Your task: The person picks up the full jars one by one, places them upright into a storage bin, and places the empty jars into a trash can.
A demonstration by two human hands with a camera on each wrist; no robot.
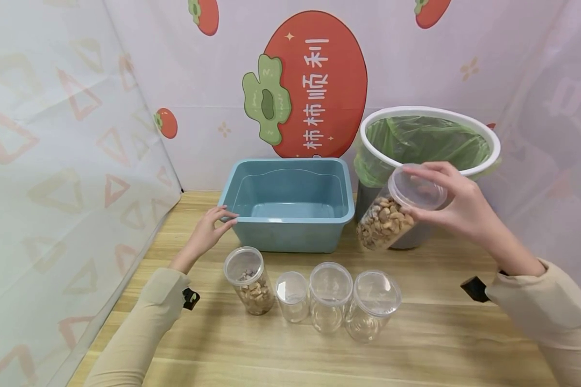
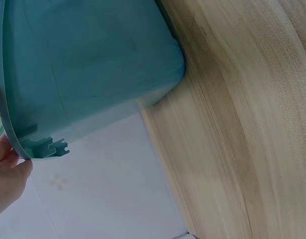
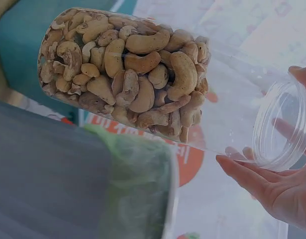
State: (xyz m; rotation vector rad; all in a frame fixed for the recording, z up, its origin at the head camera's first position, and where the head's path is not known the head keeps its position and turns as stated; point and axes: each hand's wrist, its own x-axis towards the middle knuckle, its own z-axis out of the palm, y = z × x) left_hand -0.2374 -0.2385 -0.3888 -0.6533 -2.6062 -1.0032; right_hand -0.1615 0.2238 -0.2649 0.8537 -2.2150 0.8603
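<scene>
My right hand (image 1: 452, 201) grips a clear plastic jar (image 1: 389, 215) near its lid, and the jar hangs tilted above the table. Cashews (image 3: 138, 74) fill its lower part, as the right wrist view shows up close. My left hand (image 1: 210, 228) pinches the rim of the blue basin (image 1: 290, 234) at its front left corner. In the left wrist view the fingers (image 2: 8, 179) and thumb lie on either side of that rim. A second jar with nuts (image 1: 252, 285) stands just below the left hand.
Three lidded clear jars, a small one (image 1: 292, 295), a middle one (image 1: 330, 295) and a right one (image 1: 372, 306), stand in a row. A trash bin (image 1: 373, 201) with a green liner (image 1: 426, 140) is behind the right hand. Patterned cloth (image 1: 198, 156) backs the wooden table (image 1: 222, 355).
</scene>
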